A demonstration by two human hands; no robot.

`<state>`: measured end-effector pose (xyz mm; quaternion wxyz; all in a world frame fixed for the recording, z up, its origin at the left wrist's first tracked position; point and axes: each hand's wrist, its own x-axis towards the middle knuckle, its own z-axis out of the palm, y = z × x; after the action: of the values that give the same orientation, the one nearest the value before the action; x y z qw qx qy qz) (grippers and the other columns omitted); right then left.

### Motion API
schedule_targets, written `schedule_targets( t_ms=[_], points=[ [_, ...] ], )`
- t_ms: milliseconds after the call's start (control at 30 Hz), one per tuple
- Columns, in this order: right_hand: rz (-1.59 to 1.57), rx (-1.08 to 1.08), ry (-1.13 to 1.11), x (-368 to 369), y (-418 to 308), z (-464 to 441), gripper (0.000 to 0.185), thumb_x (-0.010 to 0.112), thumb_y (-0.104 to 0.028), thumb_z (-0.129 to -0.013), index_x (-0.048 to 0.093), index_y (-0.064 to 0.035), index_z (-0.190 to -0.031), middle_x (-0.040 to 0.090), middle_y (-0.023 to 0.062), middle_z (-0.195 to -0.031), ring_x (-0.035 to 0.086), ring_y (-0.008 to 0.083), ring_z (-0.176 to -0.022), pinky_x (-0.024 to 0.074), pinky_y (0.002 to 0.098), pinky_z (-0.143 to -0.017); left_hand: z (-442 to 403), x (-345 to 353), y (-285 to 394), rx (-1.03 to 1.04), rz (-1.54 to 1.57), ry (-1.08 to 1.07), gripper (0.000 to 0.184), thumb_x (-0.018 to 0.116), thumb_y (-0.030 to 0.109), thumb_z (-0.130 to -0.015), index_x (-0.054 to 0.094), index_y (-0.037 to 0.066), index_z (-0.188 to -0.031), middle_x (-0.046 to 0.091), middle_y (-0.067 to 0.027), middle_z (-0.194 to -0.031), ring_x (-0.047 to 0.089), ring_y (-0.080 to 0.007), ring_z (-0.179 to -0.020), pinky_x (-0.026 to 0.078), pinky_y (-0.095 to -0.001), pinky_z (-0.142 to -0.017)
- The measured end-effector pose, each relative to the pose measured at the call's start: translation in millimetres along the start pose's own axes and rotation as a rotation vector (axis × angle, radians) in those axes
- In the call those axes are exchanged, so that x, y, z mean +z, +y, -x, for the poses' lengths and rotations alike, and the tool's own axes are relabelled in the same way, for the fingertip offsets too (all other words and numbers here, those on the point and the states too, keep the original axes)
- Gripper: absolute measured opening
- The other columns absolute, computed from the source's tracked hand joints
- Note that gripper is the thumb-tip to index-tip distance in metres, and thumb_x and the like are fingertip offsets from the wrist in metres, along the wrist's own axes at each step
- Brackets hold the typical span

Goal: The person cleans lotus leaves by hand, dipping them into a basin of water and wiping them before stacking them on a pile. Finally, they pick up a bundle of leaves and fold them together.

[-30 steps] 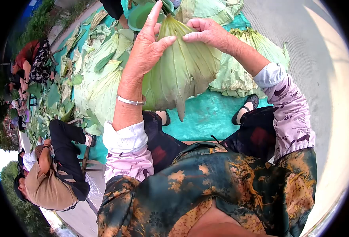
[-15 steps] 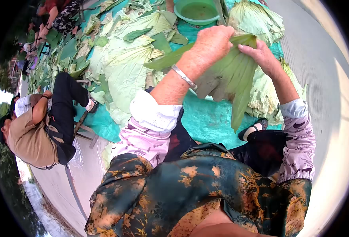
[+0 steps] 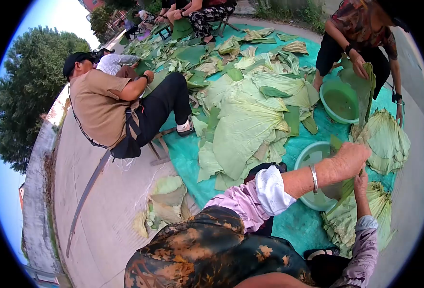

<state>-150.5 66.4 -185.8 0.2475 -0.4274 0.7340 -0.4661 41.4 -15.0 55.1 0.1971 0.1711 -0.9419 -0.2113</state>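
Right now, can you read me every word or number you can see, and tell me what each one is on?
None can be read clearly.
Left pinkish sleeve: small dark print, too small and blurred to read.
Right pinkish sleeve: small dark marks, also too small to read.
Held leaf: no lettering that I can see.

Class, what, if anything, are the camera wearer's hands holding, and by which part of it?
A green leaf, held at one end by the left hand and right hand; the exact pinch point is hidden.
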Motion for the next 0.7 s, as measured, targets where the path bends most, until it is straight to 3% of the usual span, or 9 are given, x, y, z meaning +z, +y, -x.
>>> schedule_targets(
  t_ms=[133,200,267,700],
  points=[
    [0.391,0.091,-0.024,30,-7,14,0.041,0.047,-0.040,-0.090,0.058,-0.0061,-0.111,0.064,0.0158,-0.101,0.059,0.0312,-0.087,0.0445,0.0358,-0.079,0,4,1,-0.015,-0.006,-0.029,0.016,0.065,0.013,-0.073,0.055,0.002,-0.079,0.061,-0.0150,-0.074,0.062,-0.0340,-0.074,0.049,-0.0433,-0.064],
    [0.412,0.073,0.056,47,4,20,0.042,0.048,-0.040,-0.088,0.058,-0.0069,-0.111,0.063,0.0160,-0.102,0.060,0.0318,-0.088,0.0454,0.0372,-0.078,0,6,3,-0.023,-0.029,-0.059,0.016,0.064,0.014,-0.073,0.055,0.002,-0.079,0.061,-0.0148,-0.074,0.062,-0.0340,-0.074,0.049,-0.0436,-0.064],
    [0.168,0.006,0.245,72,31,22,0.037,0.053,-0.035,-0.086,0.058,-0.0069,-0.110,0.064,0.0137,-0.101,0.061,0.0279,-0.087,0.0469,0.0373,-0.075,0,5,3,-0.012,-0.010,-0.044,0.015,0.063,0.013,-0.073,0.055,0.003,-0.080,0.061,-0.0146,-0.074,0.062,-0.0338,-0.074,0.049,-0.0435,-0.065],
    [0.237,0.042,0.157,125,-3,54,0.036,0.054,-0.033,-0.086,0.058,-0.0067,-0.110,0.063,0.0128,-0.100,0.061,0.0267,-0.086,0.0469,0.0366,-0.075,15,0,14,0.015,0.024,-0.066,0.008,0.061,0.008,-0.071,0.056,0.003,-0.076,0.061,-0.0154,-0.075,0.062,-0.0323,-0.074,0.048,-0.0423,-0.065]
  ],
)
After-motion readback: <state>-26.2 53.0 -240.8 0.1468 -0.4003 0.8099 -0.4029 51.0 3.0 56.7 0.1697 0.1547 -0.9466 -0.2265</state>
